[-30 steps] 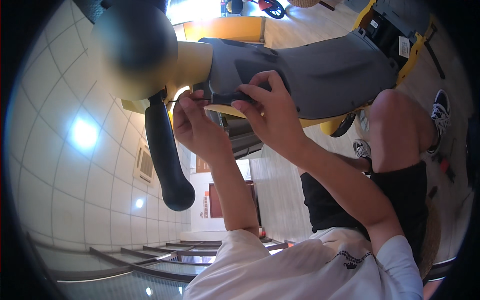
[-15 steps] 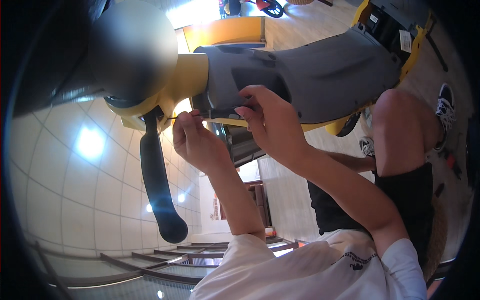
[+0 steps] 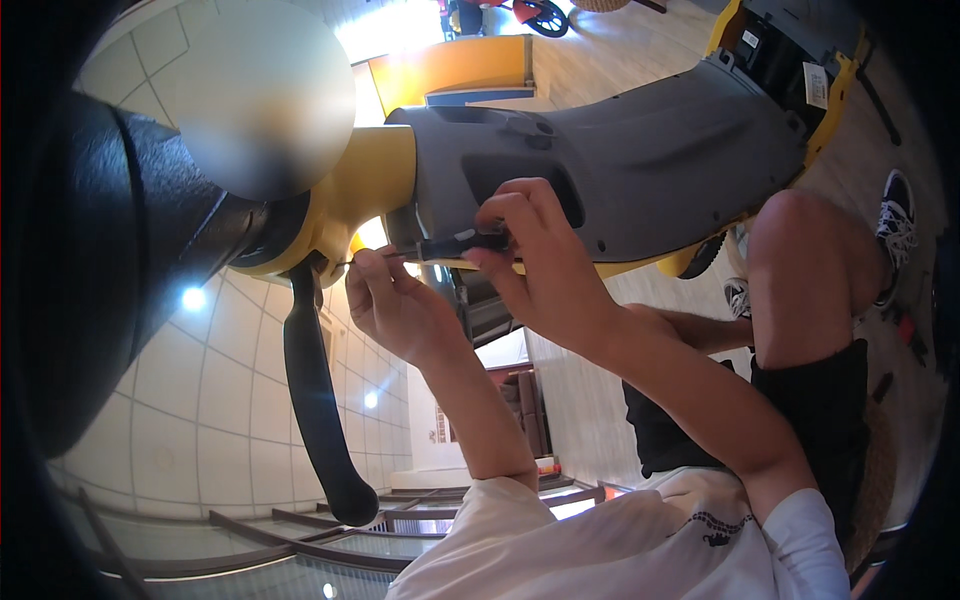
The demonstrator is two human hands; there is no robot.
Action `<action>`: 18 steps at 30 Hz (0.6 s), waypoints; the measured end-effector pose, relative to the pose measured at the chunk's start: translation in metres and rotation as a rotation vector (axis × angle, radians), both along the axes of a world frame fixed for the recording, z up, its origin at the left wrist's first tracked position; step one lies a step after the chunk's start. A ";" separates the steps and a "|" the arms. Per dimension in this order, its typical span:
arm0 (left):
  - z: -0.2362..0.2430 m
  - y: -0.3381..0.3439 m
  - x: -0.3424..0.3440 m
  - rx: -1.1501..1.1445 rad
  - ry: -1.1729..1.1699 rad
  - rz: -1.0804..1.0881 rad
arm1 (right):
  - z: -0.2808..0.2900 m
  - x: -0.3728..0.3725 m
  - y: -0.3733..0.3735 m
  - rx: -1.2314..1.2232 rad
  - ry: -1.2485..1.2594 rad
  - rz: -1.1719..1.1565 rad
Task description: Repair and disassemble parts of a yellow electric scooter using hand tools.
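A white short-sleeved T-shirt point(image 3: 500, 545) bears a small dark chest print. The right hand point(image 3: 555, 265) grasps the black-handled, slim-shafted screwdriver point(image 3: 462, 244) with curled fingers; the left hand point(image 3: 395, 315) pinches its shaft between thumb and fingers. The tool lies along the lower left edge of the grey moulded plastic panel point(image 3: 660, 160), its tip by the yellow plastic housing point(image 3: 380, 175), beside a long black curved handle point(image 3: 325, 420). Near the panel's right end sits a white rectangular label point(image 3: 815, 85), its printing too small to read. Farther off, a red two-wheeler with a black wheel point(image 3: 545, 17) stands on the pale floor point(image 3: 590, 60).
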State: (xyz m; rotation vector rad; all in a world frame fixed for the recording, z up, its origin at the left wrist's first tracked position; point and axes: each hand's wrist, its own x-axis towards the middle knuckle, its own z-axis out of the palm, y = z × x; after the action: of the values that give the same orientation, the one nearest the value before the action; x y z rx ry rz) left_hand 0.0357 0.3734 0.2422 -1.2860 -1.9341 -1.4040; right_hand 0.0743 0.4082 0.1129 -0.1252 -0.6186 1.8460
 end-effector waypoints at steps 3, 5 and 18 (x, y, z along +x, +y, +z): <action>-0.002 0.003 0.003 0.000 0.010 0.008 | 0.001 -0.001 0.001 -0.054 0.051 -0.036; -0.004 0.004 0.004 0.009 0.004 0.004 | -0.005 -0.005 0.003 0.053 0.041 0.048; -0.007 0.013 0.006 0.047 0.061 0.050 | -0.011 -0.013 0.008 -0.042 0.073 0.020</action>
State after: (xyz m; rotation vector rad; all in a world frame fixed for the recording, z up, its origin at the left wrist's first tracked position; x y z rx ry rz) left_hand 0.0418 0.3860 0.2348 -1.2357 -1.8695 -1.3621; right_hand 0.0614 0.4161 0.1020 -0.0788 -0.5326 1.8748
